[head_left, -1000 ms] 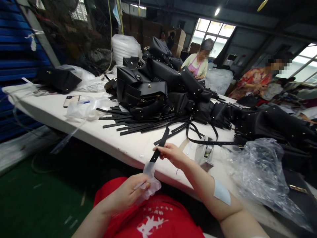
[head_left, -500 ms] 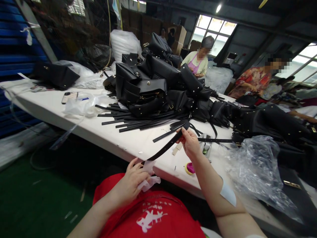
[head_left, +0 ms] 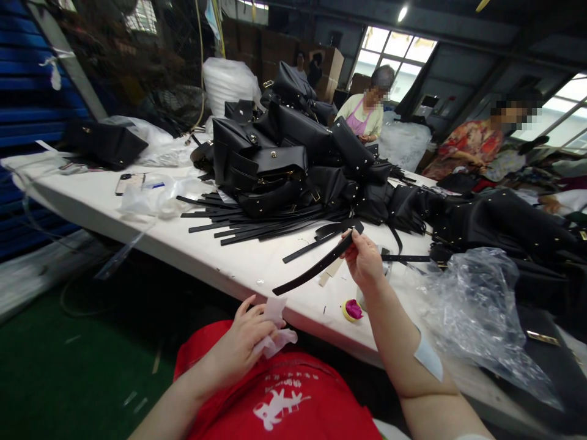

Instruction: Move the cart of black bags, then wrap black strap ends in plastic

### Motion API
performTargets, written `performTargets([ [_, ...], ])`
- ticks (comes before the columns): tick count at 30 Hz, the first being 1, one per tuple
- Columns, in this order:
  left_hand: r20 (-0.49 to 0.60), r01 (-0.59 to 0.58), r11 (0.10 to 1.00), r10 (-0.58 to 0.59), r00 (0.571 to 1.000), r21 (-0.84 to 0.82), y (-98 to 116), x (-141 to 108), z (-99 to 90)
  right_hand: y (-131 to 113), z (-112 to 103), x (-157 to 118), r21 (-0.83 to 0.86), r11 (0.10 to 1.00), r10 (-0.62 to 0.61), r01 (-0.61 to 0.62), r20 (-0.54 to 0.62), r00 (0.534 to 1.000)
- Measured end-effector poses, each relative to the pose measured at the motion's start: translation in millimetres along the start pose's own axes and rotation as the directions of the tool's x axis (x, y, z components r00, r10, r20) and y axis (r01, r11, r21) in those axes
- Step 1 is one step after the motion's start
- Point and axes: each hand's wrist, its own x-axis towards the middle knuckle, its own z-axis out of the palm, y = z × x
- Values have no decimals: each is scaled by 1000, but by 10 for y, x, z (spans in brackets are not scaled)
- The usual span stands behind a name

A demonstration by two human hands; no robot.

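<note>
My right hand [head_left: 364, 260] pinches one end of a black strap [head_left: 316, 271] with holes along it. The strap's other end hangs free over the table's near edge. Lower and to the left, close to the red apron [head_left: 279, 397], my left hand [head_left: 247, 335] holds a thin whitish cloth [head_left: 277, 339], part of which sticks up past the fingers. A small gap separates that cloth from the strap's free end. Beyond my hands, a bundle of black straps [head_left: 257, 223] lies on the white table [head_left: 206, 260].
Black handbags [head_left: 279, 156] are piled behind the straps. Clear plastic wrap [head_left: 477, 311] lies at the right. A small yellow tub with something magenta [head_left: 352, 310] stands near the front edge. A phone [head_left: 129, 183] rests at the left. Two people work across the table.
My right hand has moved a little to the right and drawn the strap out of the cloth in my left hand. The left hand has stayed almost where it was.
</note>
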Motion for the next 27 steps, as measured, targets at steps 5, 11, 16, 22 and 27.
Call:
performTargets([
  [5, -16, -3, 1000, 3, 1000, 25, -21, 17, 13, 25, -42, 8, -23, 999, 26, -26, 17, 1000],
  [11, 21, 18, 999, -18, 1000, 27, 3, 42, -16, 55, -83, 35, -58, 998, 20, -18, 35, 999],
  [16, -41, -16, 999, 18, 999, 48, -39, 17, 38, 19, -90, 59, -32, 999, 17, -16, 16, 1000],
  [22, -55, -46, 998, 48, 997, 42, -52, 31, 42, 60, -52, 30, -85, 994, 73, -70, 39, 997],
  [27, 31, -25, 999, 26, 999, -26, 34, 74, -55, 82, -19, 52, -211, 962, 204, -172, 141, 969],
])
